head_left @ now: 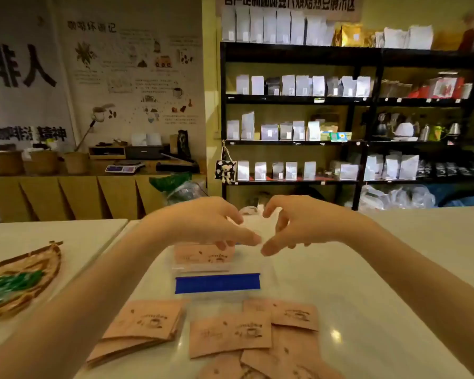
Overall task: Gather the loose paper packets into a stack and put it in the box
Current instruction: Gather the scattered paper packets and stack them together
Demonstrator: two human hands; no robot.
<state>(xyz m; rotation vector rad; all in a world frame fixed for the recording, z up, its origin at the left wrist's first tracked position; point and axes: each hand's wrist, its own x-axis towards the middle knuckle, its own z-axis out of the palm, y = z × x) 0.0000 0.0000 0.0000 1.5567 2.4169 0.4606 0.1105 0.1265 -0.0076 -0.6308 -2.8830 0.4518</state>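
Both forearms are stretched forward over the white glossy desk. The left hand and right hand are held palm-down, fingers curled and half open, nothing gripped. Left fingertips touch the flat tan paper packets standing in the clear plastic box just below. Loose packets lie scattered nearer the body, a neater pile under the left forearm.

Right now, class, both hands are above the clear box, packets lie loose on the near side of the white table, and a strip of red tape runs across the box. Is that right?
Not quite. The tape across the clear box is blue, not red, as the head view shows. The rest holds: the left hand and right hand are above the box, and packets lie loose on the near side of the white table.
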